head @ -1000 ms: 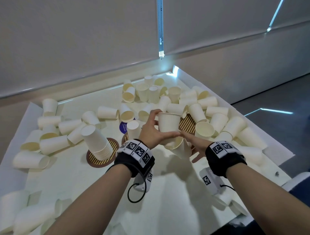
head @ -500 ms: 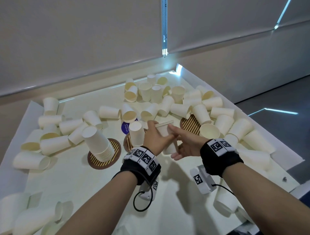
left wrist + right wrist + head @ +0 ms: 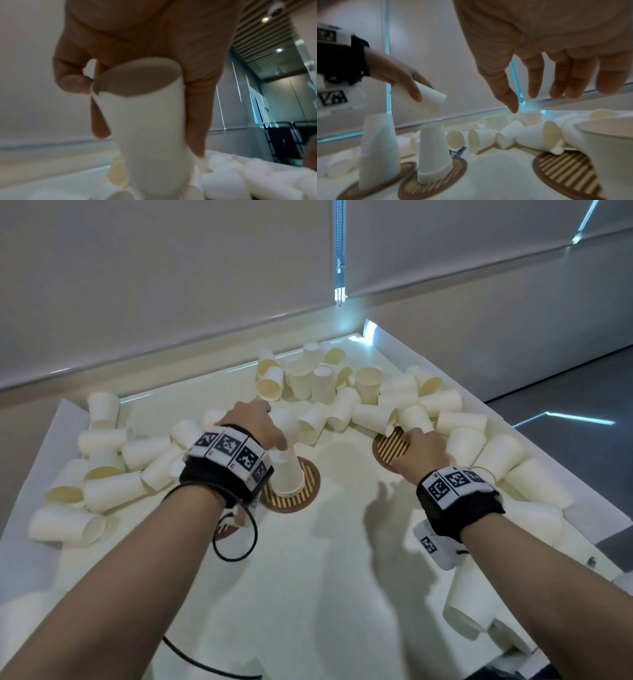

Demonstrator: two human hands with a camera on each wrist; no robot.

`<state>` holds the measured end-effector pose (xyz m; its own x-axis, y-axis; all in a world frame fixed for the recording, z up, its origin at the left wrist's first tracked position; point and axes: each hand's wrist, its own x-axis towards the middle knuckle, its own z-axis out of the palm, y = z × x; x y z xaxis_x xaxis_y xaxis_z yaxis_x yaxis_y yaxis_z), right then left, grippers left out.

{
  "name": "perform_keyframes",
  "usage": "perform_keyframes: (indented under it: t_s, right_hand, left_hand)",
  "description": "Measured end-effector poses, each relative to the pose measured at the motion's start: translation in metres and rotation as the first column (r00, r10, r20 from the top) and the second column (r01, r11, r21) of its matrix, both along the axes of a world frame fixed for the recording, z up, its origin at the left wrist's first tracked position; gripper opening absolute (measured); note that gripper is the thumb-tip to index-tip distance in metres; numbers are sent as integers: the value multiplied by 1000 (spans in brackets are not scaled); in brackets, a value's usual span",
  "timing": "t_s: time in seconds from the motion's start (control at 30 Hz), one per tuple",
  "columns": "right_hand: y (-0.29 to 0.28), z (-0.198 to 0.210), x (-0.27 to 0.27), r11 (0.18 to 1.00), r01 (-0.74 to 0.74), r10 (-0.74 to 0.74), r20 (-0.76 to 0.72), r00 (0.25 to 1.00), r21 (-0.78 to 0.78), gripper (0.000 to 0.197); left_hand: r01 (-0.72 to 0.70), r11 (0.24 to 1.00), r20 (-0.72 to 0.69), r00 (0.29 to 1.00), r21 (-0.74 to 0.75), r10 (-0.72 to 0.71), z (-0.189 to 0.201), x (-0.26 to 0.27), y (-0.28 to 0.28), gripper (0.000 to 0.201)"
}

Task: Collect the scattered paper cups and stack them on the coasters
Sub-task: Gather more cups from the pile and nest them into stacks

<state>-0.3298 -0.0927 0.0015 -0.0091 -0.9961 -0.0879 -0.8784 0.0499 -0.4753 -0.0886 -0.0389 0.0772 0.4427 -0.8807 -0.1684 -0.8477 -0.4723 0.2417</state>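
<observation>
- A second earlier, both hands met at one cup over the middle of the desk (image 3: 308,594); they had since separated.
- The left hand (image 3: 255,422) was clamped on an inverted paper cup (image 3: 144,121), held tilted above the short stack (image 3: 286,474) on the middle coaster (image 3: 310,484). Judgement: seating it on that stack was the step in hand.
- The right hand (image 3: 423,448) had moved over the right coaster (image 3: 390,445), fingers (image 3: 534,83) spread, holding nothing.
- The scattered cups (image 3: 373,412) lay in an arc around the coasters, most uncollected.
- The right wrist view showed the gap between held cup and stack; the head view hid it behind the wrist. It also showed a taller stack (image 3: 376,148) on a further coaster.
</observation>
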Motion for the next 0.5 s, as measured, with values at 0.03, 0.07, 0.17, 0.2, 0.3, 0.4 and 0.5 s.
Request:
perform_keyframes:
  t_s: [0.03,0.07,0.17,0.2,0.3,0.4,0.5]
  right_hand:
    - [-1,-3,-4,999,5,-3,-56,998,37,44]
    - [-3,-7,-8,998,4,3,-108,994,66,46]
    - [-5,-27,-15,994,-6,41,-306,951,114,63]
    - [-5,-32,-16,995,-7,42,-344,938,103,69]
    - [-5,-41,-20,998,-9,30,-357,933,62,69]
    - [-2,-32,-22,999,-41,48,-216,975,36,50]
    - [4,-11,-16,1000,-28,28,0,1000,12,46]
  left_hand:
    - [26,999,77,997,21,-28,1,4,-4,58]
    - [51,998,155,986,44,-57,1,5,-8,49]
    - [126,985,236,960,116,-150,-18,3,-21,35]
    - [153,978,226,957,145,-183,-26,2,-25,36]
    - [174,960,205,954,218,-219,-52,-1,-30,37]
    - [219,942,139,956,253,-259,-81,-3,-26,58]
    - [217,957,124,962,191,-243,-92,-5,-20,79]
